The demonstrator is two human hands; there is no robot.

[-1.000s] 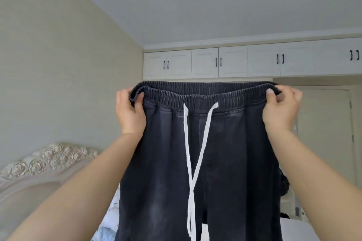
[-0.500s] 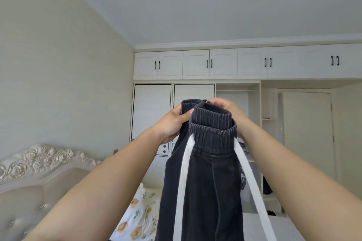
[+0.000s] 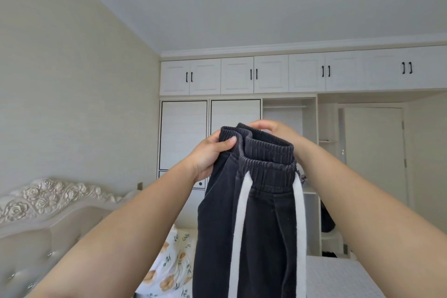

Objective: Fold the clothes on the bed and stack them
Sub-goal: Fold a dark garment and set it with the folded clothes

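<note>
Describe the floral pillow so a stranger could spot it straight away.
Start at the carved, tufted headboard on the left of the bed. Just right of it, below the person's left forearm and beside the hanging dark trousers, lies the pillow. It alone is white with orange flowers and green leaves; the bedcover on the right is plain white.

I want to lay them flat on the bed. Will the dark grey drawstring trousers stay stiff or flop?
The dark grey drawstring trousers probably flop: they hang limp below the left hand and right hand. The white drawstring likely swings loose.
</note>
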